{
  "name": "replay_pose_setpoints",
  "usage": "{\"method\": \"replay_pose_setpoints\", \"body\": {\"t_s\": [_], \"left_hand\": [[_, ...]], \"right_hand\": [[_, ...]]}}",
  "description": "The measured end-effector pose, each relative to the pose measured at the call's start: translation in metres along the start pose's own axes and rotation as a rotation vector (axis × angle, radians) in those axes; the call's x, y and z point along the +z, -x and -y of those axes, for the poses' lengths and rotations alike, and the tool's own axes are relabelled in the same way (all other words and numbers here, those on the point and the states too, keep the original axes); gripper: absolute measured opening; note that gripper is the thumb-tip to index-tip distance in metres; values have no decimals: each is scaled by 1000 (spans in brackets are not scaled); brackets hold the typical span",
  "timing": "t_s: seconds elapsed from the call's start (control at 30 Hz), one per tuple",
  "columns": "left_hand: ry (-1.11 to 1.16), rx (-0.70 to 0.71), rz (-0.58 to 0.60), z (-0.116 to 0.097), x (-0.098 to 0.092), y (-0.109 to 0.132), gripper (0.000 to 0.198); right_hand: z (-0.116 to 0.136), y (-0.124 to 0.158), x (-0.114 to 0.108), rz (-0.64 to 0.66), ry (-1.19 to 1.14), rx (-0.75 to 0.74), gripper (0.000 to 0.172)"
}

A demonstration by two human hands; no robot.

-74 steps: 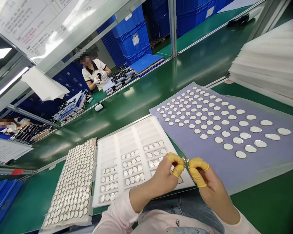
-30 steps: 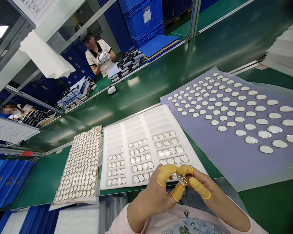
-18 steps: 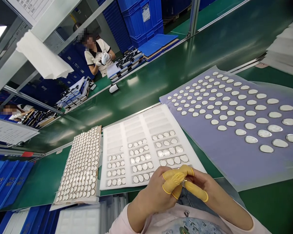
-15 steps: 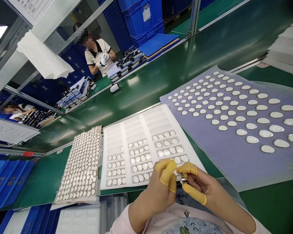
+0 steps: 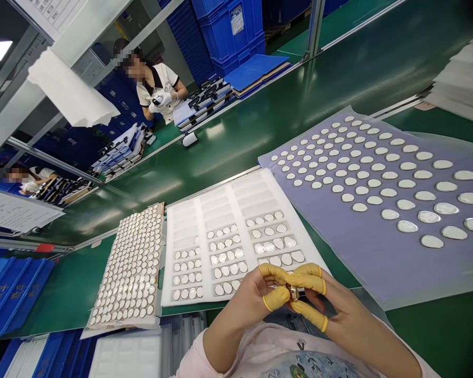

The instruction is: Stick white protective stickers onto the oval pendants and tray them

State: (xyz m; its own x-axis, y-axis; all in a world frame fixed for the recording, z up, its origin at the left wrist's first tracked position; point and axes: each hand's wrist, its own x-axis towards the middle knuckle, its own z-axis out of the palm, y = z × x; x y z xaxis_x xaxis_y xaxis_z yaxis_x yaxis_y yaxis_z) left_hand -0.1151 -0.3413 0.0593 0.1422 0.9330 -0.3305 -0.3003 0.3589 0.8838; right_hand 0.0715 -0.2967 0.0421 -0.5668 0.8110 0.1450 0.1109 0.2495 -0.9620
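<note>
Your left hand [image 5: 249,296] and right hand [image 5: 349,315] pinched a small metal part [image 5: 292,292] together, its shape mostly hidden by yellow finger cots [image 5: 299,275], over the white foam tray [image 5: 197,215].

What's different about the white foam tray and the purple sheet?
The white foam tray is white, and the purple sheet is pale purple. The tray has sunken slots, many of them empty, while the sheet looks flat. The tray's shiny pieces sit in short, tight rows, and the sheet's pieces lie spread out in long rows. Both lie on the green bench and carry small rounded pieces.
</note>
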Motion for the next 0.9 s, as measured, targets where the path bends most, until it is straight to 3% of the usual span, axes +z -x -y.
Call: {"method": "replay_pose_setpoints", "body": {"t_s": [0.17, 0.43, 0.7, 0.9], "left_hand": [[212, 52, 37, 4, -4, 2, 56], [282, 30, 53, 15, -5, 6, 60], [310, -3, 58, 12, -3, 7, 60], [371, 34, 79, 14, -3, 4, 57]], "right_hand": [[-9, 8, 0, -122, -287, 60, 22], [-4, 7, 5, -95, -510, 89, 22], [-5, 7, 9, -132, -539, 53, 25], [-14, 22, 11, -147, -351, -78, 34]]}}
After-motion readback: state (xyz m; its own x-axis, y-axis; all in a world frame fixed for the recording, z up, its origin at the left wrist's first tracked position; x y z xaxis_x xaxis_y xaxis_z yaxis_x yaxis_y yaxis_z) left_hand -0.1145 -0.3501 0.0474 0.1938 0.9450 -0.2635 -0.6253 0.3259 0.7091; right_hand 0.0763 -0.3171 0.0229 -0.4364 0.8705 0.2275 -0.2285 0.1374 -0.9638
